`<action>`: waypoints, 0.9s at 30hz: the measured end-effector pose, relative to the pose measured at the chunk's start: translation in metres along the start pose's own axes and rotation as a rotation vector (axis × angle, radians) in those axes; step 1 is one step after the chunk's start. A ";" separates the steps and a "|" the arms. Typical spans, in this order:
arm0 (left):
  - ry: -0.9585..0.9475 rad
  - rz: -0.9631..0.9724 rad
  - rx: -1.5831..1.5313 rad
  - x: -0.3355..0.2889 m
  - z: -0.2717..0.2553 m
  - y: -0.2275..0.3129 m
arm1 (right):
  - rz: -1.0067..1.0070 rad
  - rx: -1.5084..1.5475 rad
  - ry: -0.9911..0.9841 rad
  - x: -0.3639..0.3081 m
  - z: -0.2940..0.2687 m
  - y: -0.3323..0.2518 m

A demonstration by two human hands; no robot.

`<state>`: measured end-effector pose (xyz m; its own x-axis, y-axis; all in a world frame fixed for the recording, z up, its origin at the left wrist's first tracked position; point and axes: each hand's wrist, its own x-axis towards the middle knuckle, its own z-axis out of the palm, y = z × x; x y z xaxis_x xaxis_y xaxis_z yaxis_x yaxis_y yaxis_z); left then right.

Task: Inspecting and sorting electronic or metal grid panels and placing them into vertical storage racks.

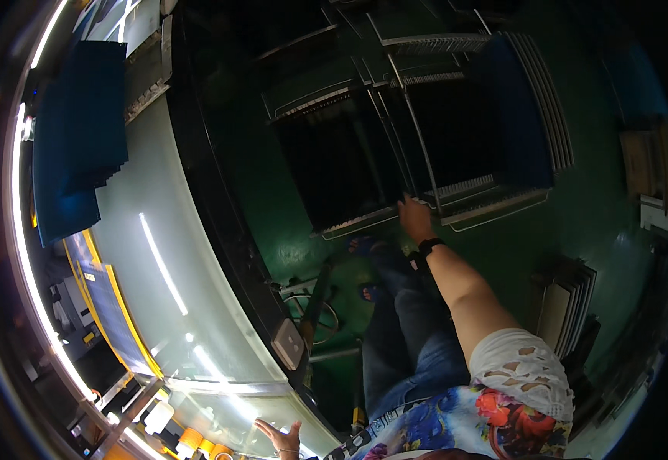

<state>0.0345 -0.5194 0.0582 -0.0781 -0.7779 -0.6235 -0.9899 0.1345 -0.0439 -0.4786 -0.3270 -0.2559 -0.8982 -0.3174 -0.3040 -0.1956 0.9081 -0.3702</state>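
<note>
My right hand [417,219], a dark band on its wrist, reaches forward to the near end of a metal slotted rack [495,205]. Its fingers look closed on the rack's frame, though the dim light hides the exact grip. Dark blue sheets [524,115] stand upright in the right part of this rack. Left of it is a second slotted rack [361,221] with a dark interior. Low at the front, my left hand [282,438] holds nothing, fingers spread, over the near end of a lit glass-topped table [196,276].
Stacked dark blue sheets [81,146] and a yellow-edged panel [111,307] lie along the table's far left. A phone [288,343] rests at its right edge, near a wheeled stool [320,316]. Orange tape rolls [190,441] are at front left. Upright boards [568,307] and cardboard [642,165] stand right.
</note>
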 end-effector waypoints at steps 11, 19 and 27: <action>0.032 0.039 0.015 0.015 0.016 -0.034 | 0.010 0.034 -0.053 0.027 -0.001 -0.022; -0.015 0.016 0.016 0.015 0.023 -0.013 | 0.130 0.015 -0.213 0.048 -0.032 -0.027; 0.052 -0.099 -0.132 -0.007 0.006 -0.012 | -0.409 0.285 -0.016 0.040 -0.123 -0.134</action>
<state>0.0475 -0.5118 0.0591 0.0181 -0.8147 -0.5796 -0.9997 -0.0237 0.0022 -0.5367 -0.4283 -0.1105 -0.7639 -0.6382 -0.0960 -0.4134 0.5982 -0.6865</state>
